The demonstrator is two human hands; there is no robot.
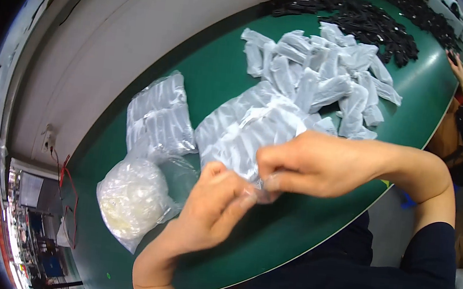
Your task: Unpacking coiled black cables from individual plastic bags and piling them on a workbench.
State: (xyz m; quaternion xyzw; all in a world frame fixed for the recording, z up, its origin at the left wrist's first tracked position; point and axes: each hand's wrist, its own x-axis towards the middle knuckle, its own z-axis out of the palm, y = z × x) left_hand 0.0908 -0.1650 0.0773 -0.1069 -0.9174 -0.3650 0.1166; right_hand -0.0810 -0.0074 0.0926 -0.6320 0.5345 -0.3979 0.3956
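Observation:
My left hand (214, 205) and my right hand (303, 164) meet above the green table (291, 225), both pinching one small clear plastic bag (257, 190) between the fingertips. What the bag holds is hidden by my fingers. Just behind my hands lies a flat stack of empty clear bags (250, 132). Farther back is a heap of small filled bags (325, 75).
A second stack of clear bags (160, 116) and a large clear bag of white bits (133, 199) lie at the left. Black parts (365, 20) are piled along the far edge. Another person's hand (458, 67) reaches in at the far right.

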